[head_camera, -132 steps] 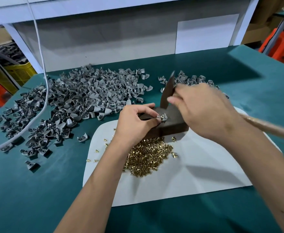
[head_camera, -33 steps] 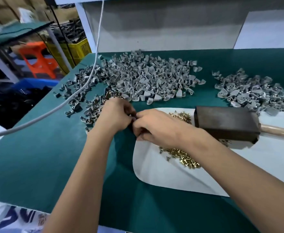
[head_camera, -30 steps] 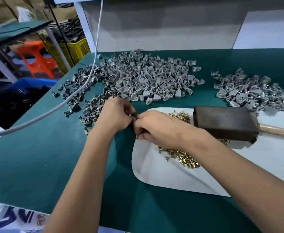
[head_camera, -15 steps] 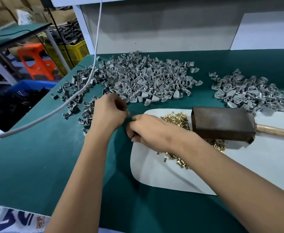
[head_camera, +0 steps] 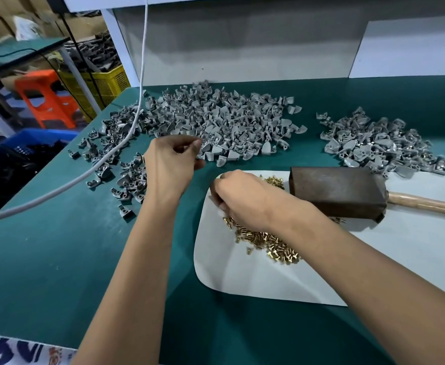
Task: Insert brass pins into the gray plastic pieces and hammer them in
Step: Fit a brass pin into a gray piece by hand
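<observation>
Hundreds of gray pieces (head_camera: 216, 122) at twelve o'clock await pins. Right hand (head_camera: 245, 198) curls into brass pins (head_camera: 268, 243); left hand (head_camera: 170, 164) curls near the pieces, contents unclear. Hammer (head_camera: 337, 192) idle on bench (head_camera: 58, 246).

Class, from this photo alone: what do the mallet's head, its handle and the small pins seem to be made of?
Mallet head: probably iron or steel, dull brown, rust-like matt faces. Handle: likely wood, pale tan, smooth. Pins: apparently brass, bright yellow, shiny glints.

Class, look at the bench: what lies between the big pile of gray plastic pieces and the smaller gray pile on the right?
In the head view, only bare green table mat separates the big pile from the smaller pile; the hammer lies nearer the camera.
</observation>
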